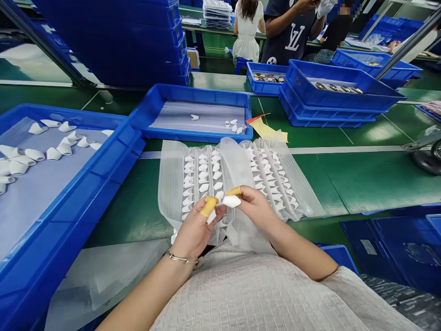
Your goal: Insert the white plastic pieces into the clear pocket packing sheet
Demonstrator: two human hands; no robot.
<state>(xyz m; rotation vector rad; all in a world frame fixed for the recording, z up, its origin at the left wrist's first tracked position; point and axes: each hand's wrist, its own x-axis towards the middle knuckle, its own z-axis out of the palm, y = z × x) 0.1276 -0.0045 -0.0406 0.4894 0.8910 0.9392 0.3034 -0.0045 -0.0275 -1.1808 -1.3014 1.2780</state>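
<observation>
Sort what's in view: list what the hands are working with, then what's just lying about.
In hand: left hand, right hand, white piece, pocketed plastic sheet of white pieces.

Lying about: yellow paper, middle blue tray, trays of metal parts, left tray.

Blue bins (330, 87) holding seemingly metal parts (339, 87)

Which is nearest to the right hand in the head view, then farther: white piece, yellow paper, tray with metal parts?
1. white piece, pinched at the right hand fingertips.
2. yellow paper, on the table ahead.
3. tray with metal parts, far right.
</observation>
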